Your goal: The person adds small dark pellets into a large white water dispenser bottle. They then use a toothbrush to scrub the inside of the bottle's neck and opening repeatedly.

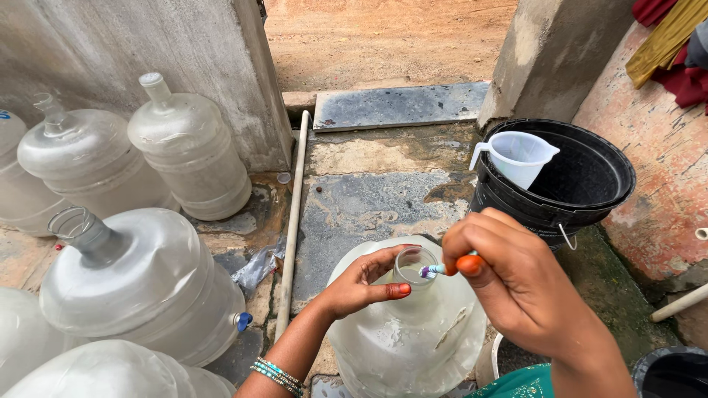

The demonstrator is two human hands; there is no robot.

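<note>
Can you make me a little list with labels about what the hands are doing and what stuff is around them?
left hand: grips the neck of the big clear water jug
right hand: holds a toothbrush, bristle end at the jug's mouth
jug: upright, neck open, no cap
black bucket: beyond the right hand, white measuring jug inside
other jugs: several to the left, one with a blue tap
white pipe: lies along the ground
ground: wet stone slabs

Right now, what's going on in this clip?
A person stands over a large clear water jug. The left hand steadies its neck while the right hand holds a toothbrush with its bristles at the jug's mouth. More jugs stand to the left; a black bucket holding a white jug sits behind.
</note>
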